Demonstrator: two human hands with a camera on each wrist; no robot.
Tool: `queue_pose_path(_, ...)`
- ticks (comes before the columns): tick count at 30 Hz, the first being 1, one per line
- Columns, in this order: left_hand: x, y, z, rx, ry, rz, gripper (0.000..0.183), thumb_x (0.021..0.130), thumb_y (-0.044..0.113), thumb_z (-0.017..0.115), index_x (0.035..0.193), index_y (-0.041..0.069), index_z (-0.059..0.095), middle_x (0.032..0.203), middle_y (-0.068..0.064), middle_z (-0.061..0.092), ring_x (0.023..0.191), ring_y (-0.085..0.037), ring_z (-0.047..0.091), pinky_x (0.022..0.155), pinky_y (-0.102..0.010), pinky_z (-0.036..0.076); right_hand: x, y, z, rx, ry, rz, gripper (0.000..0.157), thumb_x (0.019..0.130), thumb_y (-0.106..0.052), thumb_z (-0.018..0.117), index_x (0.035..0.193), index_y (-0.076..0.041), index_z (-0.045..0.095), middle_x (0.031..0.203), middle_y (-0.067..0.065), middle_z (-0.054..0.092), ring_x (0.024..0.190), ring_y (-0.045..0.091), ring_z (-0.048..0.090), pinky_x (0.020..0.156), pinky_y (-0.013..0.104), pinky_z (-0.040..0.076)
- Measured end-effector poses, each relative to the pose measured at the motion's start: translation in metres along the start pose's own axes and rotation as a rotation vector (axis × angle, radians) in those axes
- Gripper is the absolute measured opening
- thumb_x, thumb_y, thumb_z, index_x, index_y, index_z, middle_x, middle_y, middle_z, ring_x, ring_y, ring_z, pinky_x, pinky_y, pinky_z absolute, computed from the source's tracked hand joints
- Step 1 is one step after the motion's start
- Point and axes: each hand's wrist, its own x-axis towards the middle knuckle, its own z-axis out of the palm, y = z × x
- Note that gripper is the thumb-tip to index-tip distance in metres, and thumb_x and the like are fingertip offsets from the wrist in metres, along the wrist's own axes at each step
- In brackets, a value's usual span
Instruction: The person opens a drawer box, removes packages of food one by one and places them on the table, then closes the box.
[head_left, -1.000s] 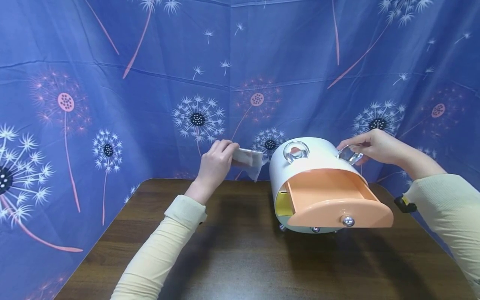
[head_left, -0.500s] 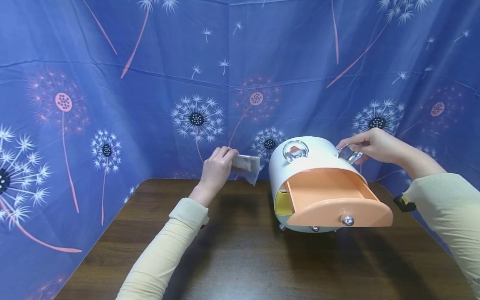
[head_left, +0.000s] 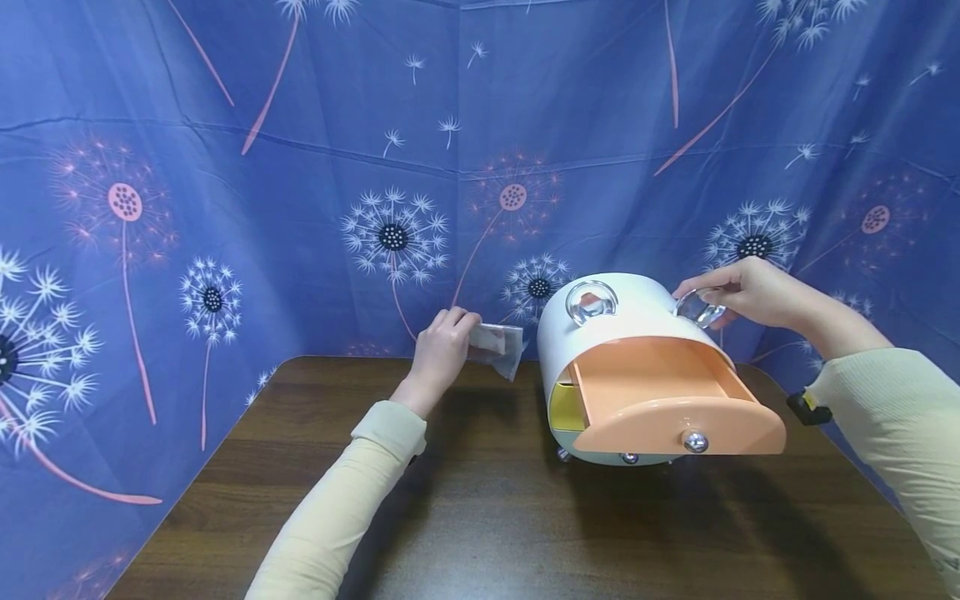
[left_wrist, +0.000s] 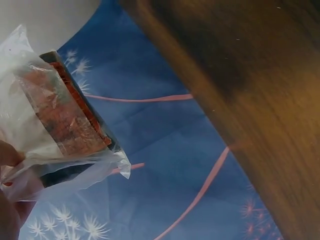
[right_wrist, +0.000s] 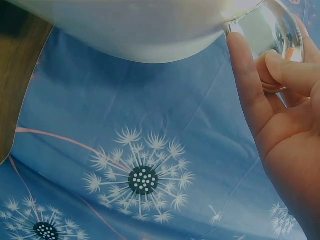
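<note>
My left hand (head_left: 441, 354) pinches a clear plastic bag (head_left: 497, 348) above the table's far edge, left of a white rounded drawer box (head_left: 637, 304). Inside the bag, the left wrist view shows a flat reddish-brown piece (left_wrist: 72, 117) with a dark edge and a pale area; its kind is unclear. On the box's right side, my right hand (head_left: 761, 292) grips a shiny silver round ear (right_wrist: 255, 37) between thumb and fingers. The orange drawer (head_left: 678, 427) with a silver knob is pulled out toward me. No contents show in its visible part.
Left of the box's top stands a second silver ear (head_left: 591, 303). Below the orange drawer are a yellow section (head_left: 567, 408), a pale green one and small silver feet. The box stands on a dark wooden table (head_left: 480, 517). A blue dandelion-print cloth (head_left: 300, 208) hangs behind.
My left hand has lowered with the bag and shifted slightly right over the last half second. The right hand, the box and the orange drawer have stayed put.
</note>
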Motion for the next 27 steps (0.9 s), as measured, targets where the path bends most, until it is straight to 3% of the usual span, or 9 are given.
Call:
queue_pose_path(16,-0.014,-0.007,0.022,0.035,-0.135,-0.032,0.028,0.076,-0.007,0.066,0.096,0.012,0.067,0.091,-0.004,0.064,0.079,-0.024,0.061,0.056,-0.04,0.054,0.0,0.001,-0.001,0.014,-0.001,-0.004,0.033,0.093,0.002,0.051,0.122,-0.008,0.063,0.128,0.028,0.054,0.08,0.027,0.07,0.073,0.044,0.055)
queue_pose_path(27,-0.019,-0.001,0.034,0.09,-0.257,-0.074,0.032,0.071,-0.008,0.067,0.097,0.011,0.064,0.092,-0.006,0.062,0.082,-0.026,0.06,0.054,-0.041,0.053,-0.001,0.0,-0.001,0.019,-0.002,-0.003,0.032,0.093,0.002,0.051,0.122,-0.007,0.062,0.128,0.028,0.054,0.083,0.027,0.07,0.07,0.039,0.056)
